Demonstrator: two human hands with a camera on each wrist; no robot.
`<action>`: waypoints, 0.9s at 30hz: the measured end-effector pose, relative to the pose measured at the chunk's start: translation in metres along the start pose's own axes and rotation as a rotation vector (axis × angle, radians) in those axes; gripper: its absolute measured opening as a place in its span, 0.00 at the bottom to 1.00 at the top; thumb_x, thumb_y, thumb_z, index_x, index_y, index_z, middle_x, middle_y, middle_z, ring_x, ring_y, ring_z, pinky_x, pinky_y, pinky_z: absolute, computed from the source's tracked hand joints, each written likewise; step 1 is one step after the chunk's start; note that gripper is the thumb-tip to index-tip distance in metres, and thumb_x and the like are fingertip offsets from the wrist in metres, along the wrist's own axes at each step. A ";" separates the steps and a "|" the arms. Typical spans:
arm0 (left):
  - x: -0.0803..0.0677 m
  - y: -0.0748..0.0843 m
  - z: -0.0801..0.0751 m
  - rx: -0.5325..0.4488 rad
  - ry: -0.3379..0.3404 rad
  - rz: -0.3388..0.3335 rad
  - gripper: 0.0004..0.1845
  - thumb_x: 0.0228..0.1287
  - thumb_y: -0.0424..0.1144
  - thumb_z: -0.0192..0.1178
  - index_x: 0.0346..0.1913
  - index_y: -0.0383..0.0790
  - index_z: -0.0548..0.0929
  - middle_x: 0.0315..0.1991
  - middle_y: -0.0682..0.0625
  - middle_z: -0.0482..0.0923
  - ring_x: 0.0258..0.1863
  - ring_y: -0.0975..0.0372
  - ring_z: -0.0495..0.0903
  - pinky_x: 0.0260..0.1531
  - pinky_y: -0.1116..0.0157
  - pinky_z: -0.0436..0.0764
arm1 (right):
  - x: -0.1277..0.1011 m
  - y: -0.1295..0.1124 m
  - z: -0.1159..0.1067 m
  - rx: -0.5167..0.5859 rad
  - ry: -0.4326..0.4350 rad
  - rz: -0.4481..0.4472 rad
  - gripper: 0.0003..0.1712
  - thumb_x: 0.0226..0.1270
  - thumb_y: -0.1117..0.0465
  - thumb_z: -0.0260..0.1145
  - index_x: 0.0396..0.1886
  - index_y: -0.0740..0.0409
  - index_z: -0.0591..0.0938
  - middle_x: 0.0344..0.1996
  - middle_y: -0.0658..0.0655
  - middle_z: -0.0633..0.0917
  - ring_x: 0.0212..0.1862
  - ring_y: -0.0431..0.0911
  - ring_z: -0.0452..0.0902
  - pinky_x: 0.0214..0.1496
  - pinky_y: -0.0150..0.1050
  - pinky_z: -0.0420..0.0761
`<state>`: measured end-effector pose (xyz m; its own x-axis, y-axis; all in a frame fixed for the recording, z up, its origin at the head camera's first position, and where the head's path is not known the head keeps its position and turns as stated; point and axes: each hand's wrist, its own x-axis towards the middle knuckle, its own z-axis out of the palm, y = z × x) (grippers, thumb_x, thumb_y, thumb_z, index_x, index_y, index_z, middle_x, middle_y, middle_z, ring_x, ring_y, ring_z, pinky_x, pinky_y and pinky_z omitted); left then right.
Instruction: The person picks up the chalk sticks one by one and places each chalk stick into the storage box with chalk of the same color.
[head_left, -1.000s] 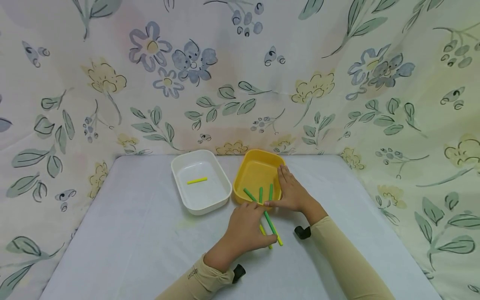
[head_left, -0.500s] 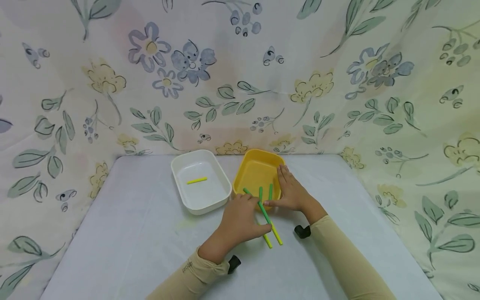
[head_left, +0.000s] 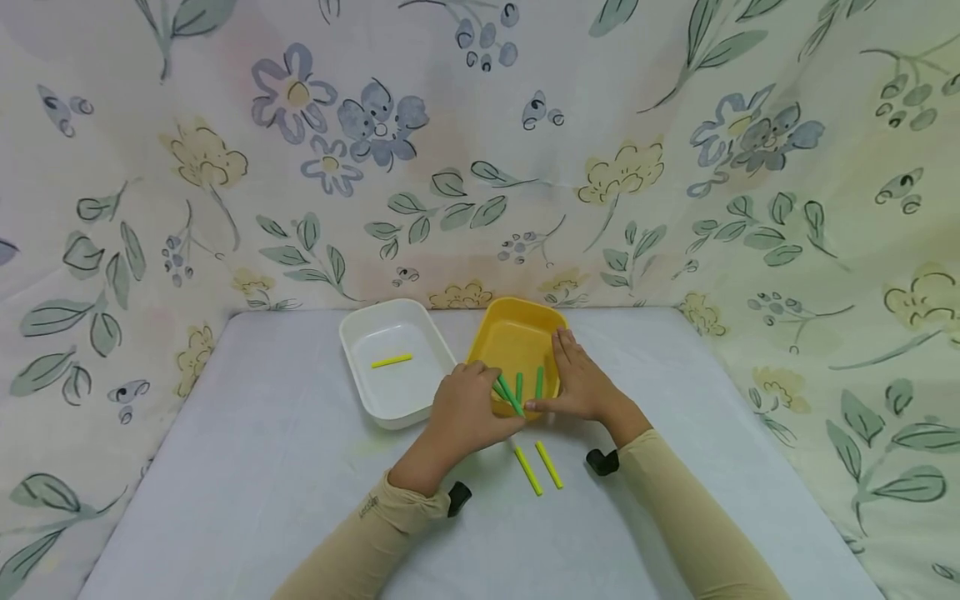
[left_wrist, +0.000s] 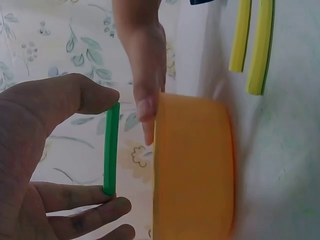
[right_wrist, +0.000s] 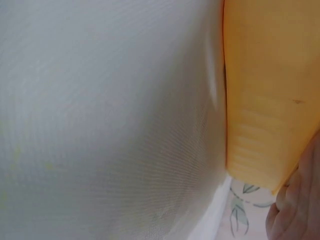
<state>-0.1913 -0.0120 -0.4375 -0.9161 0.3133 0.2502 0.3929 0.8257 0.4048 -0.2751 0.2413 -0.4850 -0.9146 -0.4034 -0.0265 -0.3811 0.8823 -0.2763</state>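
My left hand (head_left: 465, 408) pinches a green stick (left_wrist: 111, 150) by its ends, between thumb and fingers, over the near-left part of the yellow tray (head_left: 517, 333). Inside that tray, more short green sticks (head_left: 539, 383) lean near the front wall, one partly hidden by my left fingers. My right hand (head_left: 585, 385) rests on the tray's near right corner, its thumb at the front rim and its fingers stretched straight along the right side. Two yellow sticks (head_left: 528, 472) lie on the table just in front of the tray.
Left of the yellow tray stands a white tray (head_left: 375, 408) with one yellow stick (head_left: 392, 361) in it. A white cloth (head_left: 262, 467) covers the table, and a floral curtain (head_left: 450, 125) rises behind it.
My left hand has lifted the green stick from over the yellow sticks and moved it up and left to the yellow tray. The right hand has stayed at the tray's corner.
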 end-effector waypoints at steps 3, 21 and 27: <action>0.004 -0.003 0.001 0.007 -0.004 -0.010 0.43 0.53 0.66 0.73 0.62 0.35 0.86 0.52 0.44 0.85 0.47 0.53 0.80 0.47 0.54 0.83 | 0.000 0.000 0.000 -0.007 0.004 -0.006 0.84 0.53 0.15 0.65 0.87 0.66 0.39 0.87 0.65 0.37 0.88 0.58 0.31 0.88 0.58 0.48; 0.029 -0.021 0.009 -0.029 -0.022 -0.100 0.45 0.56 0.60 0.74 0.70 0.33 0.80 0.55 0.41 0.82 0.46 0.52 0.77 0.46 0.55 0.81 | 0.000 0.002 0.002 -0.006 -0.011 0.003 0.84 0.53 0.15 0.65 0.87 0.65 0.38 0.87 0.63 0.36 0.89 0.58 0.31 0.87 0.58 0.49; 0.032 -0.021 0.009 -0.042 -0.036 -0.115 0.46 0.57 0.59 0.76 0.72 0.33 0.78 0.58 0.40 0.81 0.50 0.51 0.77 0.51 0.53 0.81 | 0.001 0.002 0.000 -0.012 -0.010 0.004 0.83 0.54 0.15 0.65 0.87 0.64 0.38 0.87 0.63 0.36 0.88 0.58 0.32 0.87 0.59 0.49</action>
<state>-0.2298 -0.0149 -0.4464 -0.9574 0.2348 0.1680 0.2870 0.8369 0.4661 -0.2771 0.2430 -0.4859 -0.9150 -0.4017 -0.0370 -0.3788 0.8870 -0.2643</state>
